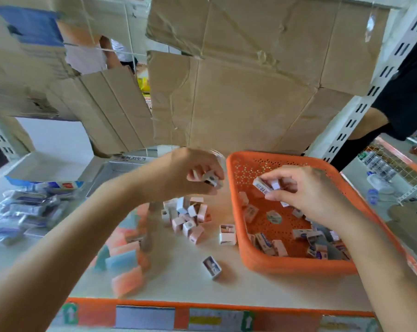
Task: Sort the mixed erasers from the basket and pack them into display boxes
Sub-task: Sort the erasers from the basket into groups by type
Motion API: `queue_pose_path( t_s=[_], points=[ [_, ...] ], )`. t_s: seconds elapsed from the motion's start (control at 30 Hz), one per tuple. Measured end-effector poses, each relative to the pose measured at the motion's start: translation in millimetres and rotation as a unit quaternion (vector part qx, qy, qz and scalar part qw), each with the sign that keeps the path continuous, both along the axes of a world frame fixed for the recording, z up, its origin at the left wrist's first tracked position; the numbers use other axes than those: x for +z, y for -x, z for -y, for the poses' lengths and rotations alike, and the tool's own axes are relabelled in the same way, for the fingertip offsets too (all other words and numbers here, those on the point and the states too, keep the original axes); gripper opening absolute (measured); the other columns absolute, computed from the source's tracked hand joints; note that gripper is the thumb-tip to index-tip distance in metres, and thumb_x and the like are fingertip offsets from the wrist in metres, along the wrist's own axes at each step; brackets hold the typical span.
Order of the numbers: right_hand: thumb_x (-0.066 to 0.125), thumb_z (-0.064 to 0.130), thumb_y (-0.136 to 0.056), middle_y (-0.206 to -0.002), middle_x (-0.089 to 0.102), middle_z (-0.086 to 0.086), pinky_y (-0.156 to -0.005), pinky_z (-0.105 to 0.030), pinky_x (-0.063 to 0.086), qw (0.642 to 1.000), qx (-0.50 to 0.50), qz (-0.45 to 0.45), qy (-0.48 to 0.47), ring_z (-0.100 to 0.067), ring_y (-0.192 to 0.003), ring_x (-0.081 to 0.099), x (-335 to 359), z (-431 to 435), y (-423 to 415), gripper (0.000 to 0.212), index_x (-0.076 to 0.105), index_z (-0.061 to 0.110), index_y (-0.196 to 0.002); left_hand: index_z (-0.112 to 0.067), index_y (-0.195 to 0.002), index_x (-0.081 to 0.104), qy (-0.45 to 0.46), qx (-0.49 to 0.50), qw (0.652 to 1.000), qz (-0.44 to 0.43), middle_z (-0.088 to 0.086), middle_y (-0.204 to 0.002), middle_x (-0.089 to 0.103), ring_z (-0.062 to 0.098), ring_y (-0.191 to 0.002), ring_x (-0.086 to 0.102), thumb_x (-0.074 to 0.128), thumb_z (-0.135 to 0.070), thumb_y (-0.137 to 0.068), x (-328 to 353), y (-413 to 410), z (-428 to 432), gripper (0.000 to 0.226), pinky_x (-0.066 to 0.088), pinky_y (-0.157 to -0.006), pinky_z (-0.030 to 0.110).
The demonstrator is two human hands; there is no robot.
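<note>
Crumpled brown cardboard sheets [238, 97] wall off the far edge of the pale worktop [178, 286]; a clear bag of wrapped erasers [27, 212] lies at its left edge. My left hand [185, 176], above the pile of small pink and white erasers [185, 219] mid-worktop, curls round a white block eraser [211, 179]. My right hand [305, 195], over the orange perforated plastic basket [286, 264] at the right edge, pinches a white sleeved eraser [262, 185]. Mixed erasers [298, 240] fill the basket's near corner. Blurred orange-and-blue blocks [126, 257] by my left forearm are hard to make out.
</note>
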State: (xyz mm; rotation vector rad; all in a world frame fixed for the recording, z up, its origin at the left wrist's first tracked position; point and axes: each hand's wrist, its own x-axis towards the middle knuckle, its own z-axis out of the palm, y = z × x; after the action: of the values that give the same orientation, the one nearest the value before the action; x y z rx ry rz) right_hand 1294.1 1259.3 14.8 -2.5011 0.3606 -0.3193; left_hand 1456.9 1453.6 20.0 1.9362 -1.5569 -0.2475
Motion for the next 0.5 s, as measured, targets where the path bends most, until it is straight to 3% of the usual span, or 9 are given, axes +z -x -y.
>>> queue_pose_path(
  t_s=[0.1,0.2,0.3,0.37,0.5],
  points=[
    [0.074,0.014,-0.076,-0.098,0.068,0.012,-0.089,-0.038,0.050,1.000,-0.002,0.016,0.006,-0.008,-0.091,0.064,1.3,-17.7,-7.9,0.028,0.070,0.030,-0.099,-0.027,-0.095,0.067,-0.058,0.025,0.998,-0.002,-0.018,-0.083,0.061,-0.001,-0.077,0.056,0.073,-0.025,-0.076,-14.5,-12.7,-26.2,0.020,0.048,-0.067,0.015],
    [0.074,0.013,-0.075,-0.096,0.069,0.010,-0.086,-0.039,0.051,0.999,0.001,0.038,0.009,-0.008,-0.089,0.065,6.1,-36.3,-10.7,0.034,0.066,0.042,-0.090,-0.028,-0.099,0.065,-0.152,-0.005,0.988,0.004,-0.021,-0.079,0.056,-0.005,-0.072,0.054,0.072,-0.028,-0.078,-34.1,-17.0,-39.7,0.022,0.041,-0.064,0.008],
    [0.075,0.017,-0.074,-0.095,0.070,0.013,-0.085,-0.033,0.051,0.999,-0.014,0.028,0.017,-0.006,-0.086,0.064,9.4,-52.1,-10.0,0.036,0.062,0.049,-0.085,-0.026,-0.103,0.064,-0.222,-0.036,0.974,0.002,-0.019,-0.080,0.053,0.003,-0.076,0.054,0.072,-0.027,-0.078,-52.8,-14.6,-41.6,0.026,0.038,-0.062,0.007],
    [0.075,0.016,-0.075,-0.095,0.071,0.012,-0.084,-0.030,0.049,0.999,-0.032,0.015,0.016,-0.007,-0.086,0.063,8.9,-60.7,-8.7,0.030,0.068,0.041,-0.090,-0.026,-0.106,0.064,-0.238,-0.049,0.970,0.012,-0.015,-0.085,0.054,0.005,-0.077,0.053,0.072,-0.027,-0.078,-62.7,-11.8,-40.0,0.029,0.036,-0.058,0.005],
    [0.076,0.014,-0.073,-0.091,0.070,0.011,-0.082,-0.038,0.051,0.999,-0.044,0.009,0.025,-0.010,-0.082,0.064,6.4,-72.2,-7.4,0.027,0.072,0.030,-0.096,-0.026,-0.106,0.065,-0.221,-0.051,0.973,0.037,-0.014,-0.086,0.054,0.007,-0.078,0.051,0.074,-0.025,-0.075,-75.9,-8.3,-37.8,0.032,0.032,-0.054,0.006]
  ],
)
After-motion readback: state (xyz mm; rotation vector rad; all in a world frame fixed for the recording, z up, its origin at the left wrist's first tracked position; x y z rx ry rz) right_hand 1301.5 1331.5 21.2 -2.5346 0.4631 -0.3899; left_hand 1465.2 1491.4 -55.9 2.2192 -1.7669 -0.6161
